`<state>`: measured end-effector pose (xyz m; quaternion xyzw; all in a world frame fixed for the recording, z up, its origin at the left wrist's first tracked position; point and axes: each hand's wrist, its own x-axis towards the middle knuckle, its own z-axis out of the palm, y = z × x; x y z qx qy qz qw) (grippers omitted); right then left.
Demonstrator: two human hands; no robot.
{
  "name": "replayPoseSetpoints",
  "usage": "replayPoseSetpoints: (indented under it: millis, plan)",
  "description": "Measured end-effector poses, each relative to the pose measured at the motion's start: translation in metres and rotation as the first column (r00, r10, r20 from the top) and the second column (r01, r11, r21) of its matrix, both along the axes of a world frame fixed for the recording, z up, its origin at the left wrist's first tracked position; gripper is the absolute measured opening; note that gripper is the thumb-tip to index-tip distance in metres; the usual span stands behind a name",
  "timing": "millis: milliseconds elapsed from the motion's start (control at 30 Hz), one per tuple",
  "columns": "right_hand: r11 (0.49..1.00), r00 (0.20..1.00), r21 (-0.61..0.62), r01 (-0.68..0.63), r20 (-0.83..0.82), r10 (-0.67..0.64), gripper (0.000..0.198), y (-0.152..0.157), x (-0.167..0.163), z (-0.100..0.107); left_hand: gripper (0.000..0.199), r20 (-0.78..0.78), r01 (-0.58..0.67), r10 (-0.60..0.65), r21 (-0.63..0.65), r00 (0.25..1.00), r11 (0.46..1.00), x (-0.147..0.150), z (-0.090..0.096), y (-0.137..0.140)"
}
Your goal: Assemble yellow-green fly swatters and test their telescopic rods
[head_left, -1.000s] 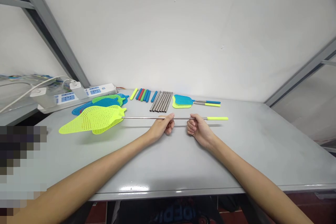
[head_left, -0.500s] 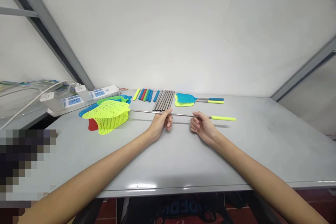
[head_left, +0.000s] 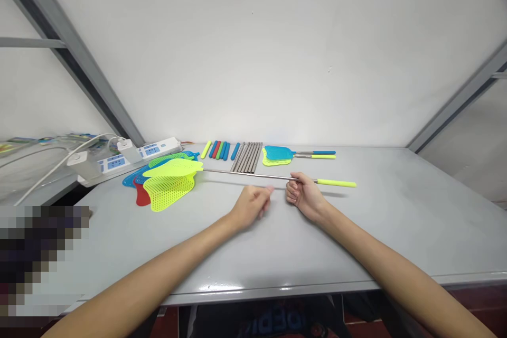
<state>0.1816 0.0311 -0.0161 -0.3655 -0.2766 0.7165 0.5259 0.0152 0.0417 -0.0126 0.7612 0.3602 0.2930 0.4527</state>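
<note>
A yellow fly swatter (head_left: pixel 172 168) is held level above the table, its perforated head to the left and its yellow grip to the right. My right hand (head_left: pixel 307 195) pinches its thin metal rod just left of the grip. Below the rod and apart from it is my left hand (head_left: pixel 250 207), fingers curled in and nothing visible in them. Under the held head lie more swatter heads: a yellow one (head_left: pixel 170 193), a red one (head_left: pixel 142 195), a blue one (head_left: pixel 132 177) and a green one (head_left: pixel 166 159), partly hidden by each other.
Metal tubes (head_left: pixel 247 158) lie in a row at the back, beside several coloured grips (head_left: pixel 221 150). Right of them rest a blue swatter (head_left: pixel 277 153) and a yellow one (head_left: pixel 275 162). A power strip (head_left: pixel 162 148) with plugs and cables (head_left: pixel 59 142) occupies the back left.
My left hand has let go of the swatter's rod and dropped toward me, below it. My right hand keeps its hold near the grip.
</note>
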Motion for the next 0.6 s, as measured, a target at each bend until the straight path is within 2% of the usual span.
replayPoseSetpoints:
  millis: [33,100,200,300,433,600]
  plan:
    - [1.000,1.000,0.004,-0.006,0.001,0.006,0.036,0.000,0.000,0.000,0.045,-0.082,0.038,-0.023,0.190,0.996,0.981,0.001,0.001,-0.004]
    - [1.000,1.000,0.013,-0.019,0.004,0.018,0.036,0.000,-0.001,0.000,0.031,-0.164,0.098,-0.021,0.477,0.986,0.874,0.002,0.004,-0.011]
    - [1.000,1.000,0.018,-0.025,0.007,0.025,0.036,-0.002,-0.001,0.001,0.020,-0.162,0.090,0.037,0.705,0.986,0.703,0.002,0.008,-0.013]
    - [0.998,0.998,0.000,-0.059,-0.020,0.059,0.036,-0.004,-0.003,0.002,0.026,-0.173,0.050,0.146,0.792,0.974,0.608,0.003,0.008,-0.010]
    - [0.992,0.990,-0.012,-0.126,-0.059,0.125,0.036,-0.009,-0.008,0.002,0.029,-0.224,0.064,0.232,0.835,0.947,0.547,0.005,0.004,-0.006]
    - [0.984,0.981,0.015,-0.180,-0.075,0.181,0.038,-0.016,-0.015,0.006,0.029,-0.339,0.174,0.284,0.861,0.897,0.478,0.003,0.003,0.001]
